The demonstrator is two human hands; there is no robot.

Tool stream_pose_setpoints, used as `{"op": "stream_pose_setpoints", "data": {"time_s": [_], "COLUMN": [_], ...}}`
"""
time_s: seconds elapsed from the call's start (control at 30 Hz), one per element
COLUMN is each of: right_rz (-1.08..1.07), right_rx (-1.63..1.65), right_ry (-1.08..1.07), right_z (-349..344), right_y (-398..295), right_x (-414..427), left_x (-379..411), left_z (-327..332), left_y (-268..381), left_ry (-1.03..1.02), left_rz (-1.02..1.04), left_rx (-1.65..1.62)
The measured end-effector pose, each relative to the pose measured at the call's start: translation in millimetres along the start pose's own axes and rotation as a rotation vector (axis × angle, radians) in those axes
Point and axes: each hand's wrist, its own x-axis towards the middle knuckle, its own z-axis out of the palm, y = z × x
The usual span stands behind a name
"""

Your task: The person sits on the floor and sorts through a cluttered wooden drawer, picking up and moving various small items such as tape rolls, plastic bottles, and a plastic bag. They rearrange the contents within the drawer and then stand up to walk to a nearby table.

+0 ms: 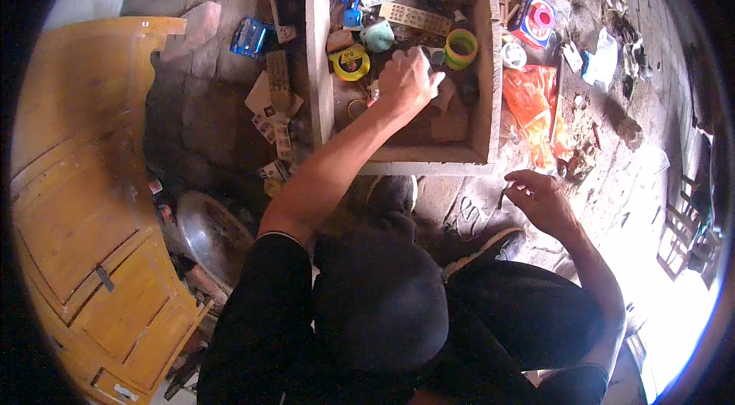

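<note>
My left hand (405, 80) reaches into a wooden drawer (317, 60) in front of me. Its fingers bend down over small items, and a whitish piece shows beside them; whether it grips anything is hidden. Around this hand lie a yellow tape measure (351, 63), a pale green round object (377, 36) and a yellow-green ring-shaped coil (461, 49). A flat beige strip with rows of holes (416, 18) rests farther back. My right hand (540, 198) hovers past the drawer's near right corner, pinching a small dark strip (502, 199).
An orange plastic bag (531, 100) and a blue-and-red box (534, 20) lie right of the drawer. Left of it are a blue packaged item (251, 37) and several cards (267, 98). A yellow wooden cabinet (86, 175) and metal basin (209, 233) stand farther left.
</note>
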Motion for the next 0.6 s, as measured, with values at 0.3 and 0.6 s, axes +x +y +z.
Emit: {"op": "stream_pose_setpoints", "data": {"time_s": [0.3, 0.6], "right_rz": [-0.055, -0.089], "right_rx": [0.048, 0.050], "right_ry": [0.001, -0.026], "right_z": [-0.1, 1.1], "right_y": [6.7, 5.5], "right_x": [5.5, 13.4], "left_x": [-36.5, -60.6], "left_z": [-52.8, -37.3], "left_y": [-63.0, -54.2], "left_ry": [0.408, 0.027], "left_rz": [0.006, 0.099], "left_rx": [-0.321, 0.029]}}
